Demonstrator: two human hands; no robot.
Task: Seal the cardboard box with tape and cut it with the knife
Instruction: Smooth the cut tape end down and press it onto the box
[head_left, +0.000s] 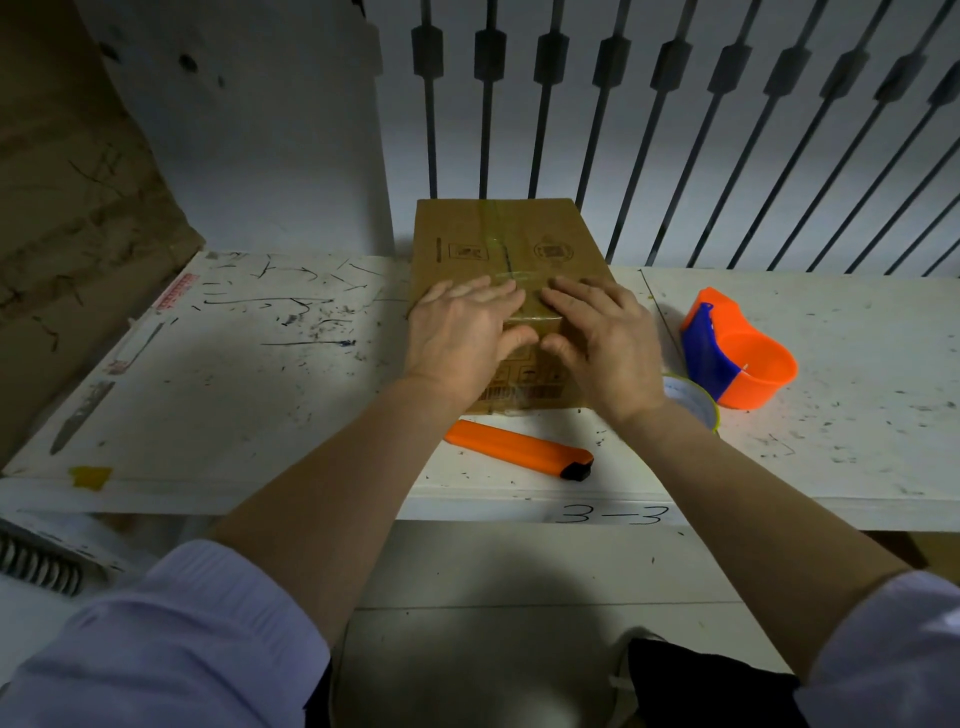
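Fingers flat and loosely spread: your left hand (462, 332) and right hand (597, 338) press clear tape along the seam of one brown cardboard box (506, 291) on the scuffed white table (249, 374). Judged step: smoothing. Next, reach for the one orange utility knife (519, 449) at the near edge. One orange-and-blue tape dispenser (737, 353) sits right.

1. There is 1 view only, from a wide-angle camera on the person's head, so no second view shares the scene.
2. It looks forward and steeply down over both forearms onto the white table (249, 395).
3. It sits close: the sleeves (171, 639) fill the bottom corners.
4. It faces a white wall with dark railing bars (545, 104), which splay outward from the lens's distortion.
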